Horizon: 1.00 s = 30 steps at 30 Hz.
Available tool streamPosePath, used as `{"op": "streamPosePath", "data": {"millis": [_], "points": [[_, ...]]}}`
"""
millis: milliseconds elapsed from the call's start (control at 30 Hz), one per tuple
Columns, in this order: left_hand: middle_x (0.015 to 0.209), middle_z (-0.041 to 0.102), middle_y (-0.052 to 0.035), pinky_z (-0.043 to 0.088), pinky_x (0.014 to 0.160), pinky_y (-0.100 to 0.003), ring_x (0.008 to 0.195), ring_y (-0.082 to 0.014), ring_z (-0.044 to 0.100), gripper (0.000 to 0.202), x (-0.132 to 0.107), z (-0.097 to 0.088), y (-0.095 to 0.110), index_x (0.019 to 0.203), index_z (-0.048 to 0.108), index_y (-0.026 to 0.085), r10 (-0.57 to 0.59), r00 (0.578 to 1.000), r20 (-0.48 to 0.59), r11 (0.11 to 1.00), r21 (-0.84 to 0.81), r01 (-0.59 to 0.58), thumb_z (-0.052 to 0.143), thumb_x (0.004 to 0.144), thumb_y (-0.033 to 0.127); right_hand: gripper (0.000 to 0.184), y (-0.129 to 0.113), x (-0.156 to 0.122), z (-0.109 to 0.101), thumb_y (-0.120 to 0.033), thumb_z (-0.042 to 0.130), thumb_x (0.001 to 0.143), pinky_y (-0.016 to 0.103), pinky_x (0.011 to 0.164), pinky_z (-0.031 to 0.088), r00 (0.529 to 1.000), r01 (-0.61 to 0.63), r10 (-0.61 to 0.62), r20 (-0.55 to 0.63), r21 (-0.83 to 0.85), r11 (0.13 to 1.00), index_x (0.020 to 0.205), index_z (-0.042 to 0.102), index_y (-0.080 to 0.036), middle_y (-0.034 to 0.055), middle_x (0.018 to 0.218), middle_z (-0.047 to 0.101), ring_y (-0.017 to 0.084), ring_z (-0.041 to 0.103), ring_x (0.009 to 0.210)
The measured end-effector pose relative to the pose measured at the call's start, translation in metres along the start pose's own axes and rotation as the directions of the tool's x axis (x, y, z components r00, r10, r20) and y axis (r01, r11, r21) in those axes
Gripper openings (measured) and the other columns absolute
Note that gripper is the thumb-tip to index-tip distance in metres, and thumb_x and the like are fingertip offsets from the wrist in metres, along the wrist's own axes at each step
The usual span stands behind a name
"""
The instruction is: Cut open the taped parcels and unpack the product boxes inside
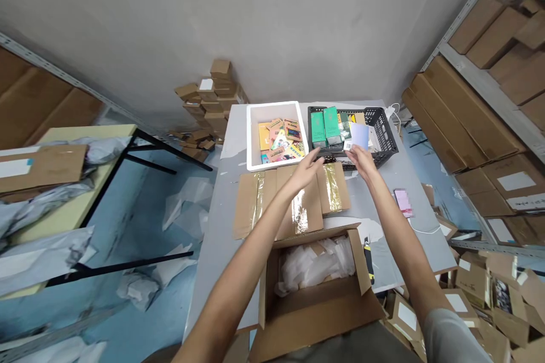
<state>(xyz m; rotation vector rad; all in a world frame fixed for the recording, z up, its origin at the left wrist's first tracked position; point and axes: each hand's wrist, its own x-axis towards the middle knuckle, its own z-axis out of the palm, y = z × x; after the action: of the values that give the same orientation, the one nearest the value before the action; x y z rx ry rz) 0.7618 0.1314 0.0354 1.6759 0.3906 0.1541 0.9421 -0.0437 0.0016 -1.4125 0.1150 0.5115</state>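
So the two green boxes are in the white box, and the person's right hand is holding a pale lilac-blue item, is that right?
Not quite: the head view shows the two green boxes in the black crate, not in the white box. The person's right hand is indeed holding a pale lilac-blue item.

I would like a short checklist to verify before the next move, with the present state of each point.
1. Right hand grips pale blue item: ok.
2. Left hand free: ok, looks empty.
3. Open carton uncovered on top: ok.
4. Carton interior empty: not ok, plastic packing inside.
5. Black-and-yellow tool outside carton: ok, beside it.
6. Black crate's bottom layer complete: cannot tell, hidden.
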Motion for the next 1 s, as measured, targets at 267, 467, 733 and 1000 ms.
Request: {"op": "streamPosePath", "data": {"millis": [267,467,733,1000], "points": [[0.153,0.075,-0.0229,0.058,0.126,-0.063,0.141,-0.0430,0.075,0.079,-0.269,-0.103,-0.112,0.130,0.074,0.018,-0.330,0.699,-0.635,0.944,-0.211,0.255,0.078,0.086,0.083,0.053,0.095,-0.152,-0.168,-0.058,0.099,0.076,0.051,0.119,0.062,0.986,-0.167,0.161,-0.045,-0.195,0.967,0.113,0.084,-0.023,0.0169,0.132,0.084,0.033,0.080,0.127],[0.154,0.074,-0.0250,0.056,0.128,-0.061,0.144,-0.0436,0.074,0.055,-0.387,-0.075,-0.181,0.123,0.073,0.019,-0.701,0.533,-0.473,0.713,-0.465,0.525,0.078,0.089,0.061,0.050,0.145,-0.253,-0.222,-0.061,0.097,0.082,0.044,0.105,0.067,0.884,-0.451,0.467,0.013,-0.236,0.861,0.113,0.084,-0.023,0.0160,0.122,0.086,0.030,0.082,0.117],[0.157,0.073,-0.0245,0.056,0.124,-0.056,0.151,-0.0411,0.067,0.089,-0.364,-0.001,-0.145,0.131,0.079,0.017,-0.613,0.771,-0.173,0.781,-0.280,0.558,0.065,0.090,0.095,0.043,0.144,-0.305,-0.199,-0.065,0.083,0.096,0.028,0.072,0.064,0.854,-0.482,0.514,0.081,-0.248,0.840,0.107,0.081,-0.024,0.0106,0.113,0.087,0.023,0.080,0.094],[0.136,0.083,-0.0157,0.061,0.115,-0.050,0.132,-0.0391,0.074,0.095,-0.381,-0.025,-0.077,0.122,0.082,0.018,-0.397,0.890,-0.224,0.913,0.003,0.408,0.052,0.092,0.103,0.052,0.116,-0.382,-0.211,-0.072,0.089,0.088,0.033,0.085,0.067,0.930,-0.347,0.356,0.095,-0.098,0.933,0.110,0.085,-0.024,0.0083,0.117,0.088,0.029,0.080,0.115]]}}
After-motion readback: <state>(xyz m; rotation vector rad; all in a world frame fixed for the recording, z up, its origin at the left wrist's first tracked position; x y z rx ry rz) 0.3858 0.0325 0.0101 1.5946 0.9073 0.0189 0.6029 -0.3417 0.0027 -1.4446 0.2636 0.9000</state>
